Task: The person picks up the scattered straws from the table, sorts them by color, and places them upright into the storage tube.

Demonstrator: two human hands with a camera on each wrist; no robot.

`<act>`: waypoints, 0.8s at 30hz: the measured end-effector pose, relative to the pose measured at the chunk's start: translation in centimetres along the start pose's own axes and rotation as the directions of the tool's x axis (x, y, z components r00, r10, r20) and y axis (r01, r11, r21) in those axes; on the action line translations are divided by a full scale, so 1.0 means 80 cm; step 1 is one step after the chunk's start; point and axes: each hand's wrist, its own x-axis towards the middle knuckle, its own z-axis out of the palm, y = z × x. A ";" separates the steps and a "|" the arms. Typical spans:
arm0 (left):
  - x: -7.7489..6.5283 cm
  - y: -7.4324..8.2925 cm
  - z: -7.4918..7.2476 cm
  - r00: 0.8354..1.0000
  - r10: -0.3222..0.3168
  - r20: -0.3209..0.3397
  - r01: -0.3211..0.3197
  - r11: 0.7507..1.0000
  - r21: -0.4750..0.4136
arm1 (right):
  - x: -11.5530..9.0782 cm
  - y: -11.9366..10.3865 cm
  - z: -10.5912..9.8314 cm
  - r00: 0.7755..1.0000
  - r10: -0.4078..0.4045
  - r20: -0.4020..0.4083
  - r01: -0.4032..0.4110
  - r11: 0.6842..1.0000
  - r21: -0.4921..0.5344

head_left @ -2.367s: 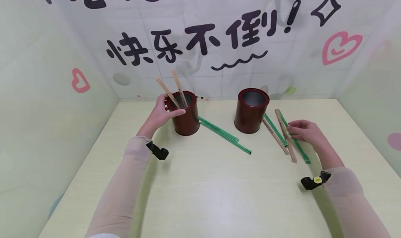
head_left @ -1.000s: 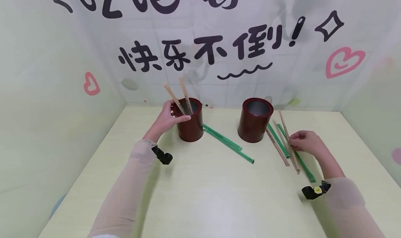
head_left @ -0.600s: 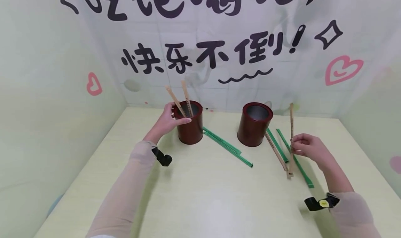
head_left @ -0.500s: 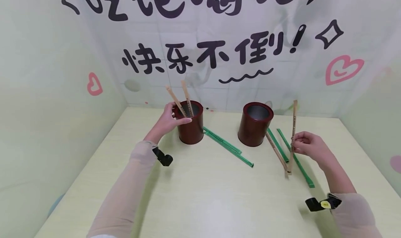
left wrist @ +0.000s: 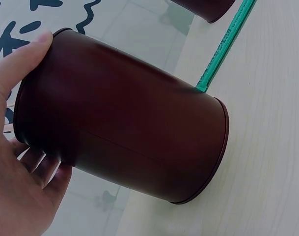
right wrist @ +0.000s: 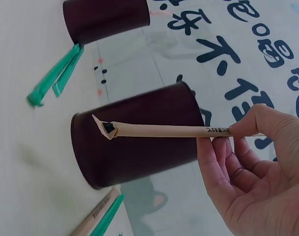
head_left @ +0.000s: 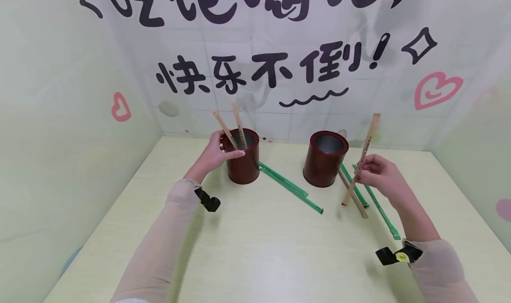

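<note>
My left hand (head_left: 217, 154) grips the upper rim of a dark red canister (head_left: 243, 167), thumb in front and fingers behind. Two brown paper-wrapped straws (head_left: 224, 127) lean inside that canister. In my right hand (head_left: 379, 174), thumb and fingers pinch a third brown paper-wrapped straw (head_left: 369, 141), tilted, above the table. Its near end (right wrist: 107, 128) looks creased, with something dark inside. Beside this hand stands a second dark red canister (head_left: 324, 167); no straw shows in its mouth. The left wrist view shows the gripped canister's side (left wrist: 120, 118) closely.
Green wrapped straws (head_left: 289, 185) lie between the canisters. Right of the second canister lie a brown wrapped straw (head_left: 359, 207) and green ones (head_left: 383, 214), close together. A printed cloth wall (head_left: 275, 112) rises behind the pale table (head_left: 275, 249).
My right hand has picked the brown straw up from the table, raised it upright, and carried it left toward the second canister. My left hand has kept its grip on the first canister.
</note>
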 end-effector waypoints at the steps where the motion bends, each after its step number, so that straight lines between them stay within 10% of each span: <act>1: 0.000 0.000 0.000 1.000 0.001 0.001 -0.001 1.000 0.001 | 0.002 -0.003 0.004 1.000 -0.004 -0.001 0.004 1.000 0.008; 24: 0.001 -0.001 0.001 1.000 -0.006 -0.001 0.006 1.000 0.008 | 0.054 -0.066 0.074 1.000 -0.012 0.004 0.011 0.992 0.122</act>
